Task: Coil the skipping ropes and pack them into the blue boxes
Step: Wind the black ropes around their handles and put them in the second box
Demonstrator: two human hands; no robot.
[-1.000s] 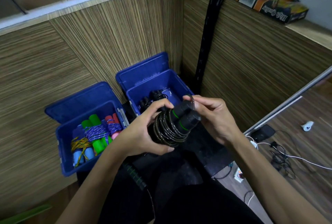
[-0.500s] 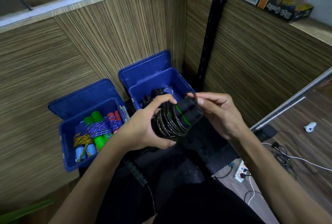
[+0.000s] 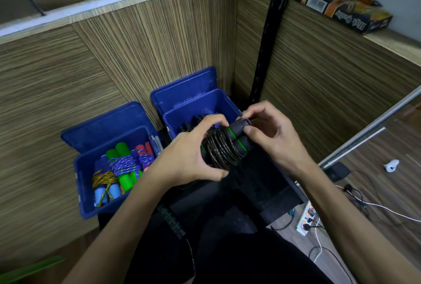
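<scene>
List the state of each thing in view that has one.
Black skipping rope: coiled round its handles, held by both hands.
Left hand: grips the coil.
Right hand: pinches the handle ends.
Left blue box: open, holds coiled coloured ropes.
Right blue box: open, holds black ropes.

The left hand (image 3: 189,160) hid the far ends of the rope's handles (image 3: 239,137). The right box's (image 3: 200,110) contents sat mostly behind both hands, too dark to tell.

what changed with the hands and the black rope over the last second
The right hand shifted its fingertips onto the handle ends of the black rope, the thumb now pressing the end. The left hand kept gripping the coil. Both blue boxes and their ropes stayed as they were.
</scene>
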